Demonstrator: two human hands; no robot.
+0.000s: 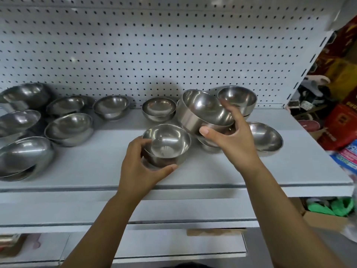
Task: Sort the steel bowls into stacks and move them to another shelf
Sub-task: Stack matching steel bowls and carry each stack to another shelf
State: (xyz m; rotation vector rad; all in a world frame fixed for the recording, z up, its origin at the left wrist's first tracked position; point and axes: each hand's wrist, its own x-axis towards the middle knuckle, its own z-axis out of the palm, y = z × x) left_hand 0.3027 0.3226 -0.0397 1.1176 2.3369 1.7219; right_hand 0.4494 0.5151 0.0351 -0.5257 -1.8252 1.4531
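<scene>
Left hand point(138, 167) clasping small bowl point(167, 145); right hand point(234, 139) gripping tilted bowl point(204, 111) above shelf point(96, 171).

Bright, even overhead light; glare spots on steel bowls point(69, 128); wide-angle bending at edges; right edge blurred.

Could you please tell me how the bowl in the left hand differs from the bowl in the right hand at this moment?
The left hand holds its bowl level, low over the shelf; the right hand holds its bowl higher and tipped, mouth turned toward the left.
The left-hand bowl looks rounded; the right-hand bowl shows a straighter side wall.
The left hand cups its bowl from the side and beneath; the right grips over the rim.
Both are shiny steel and empty.
</scene>
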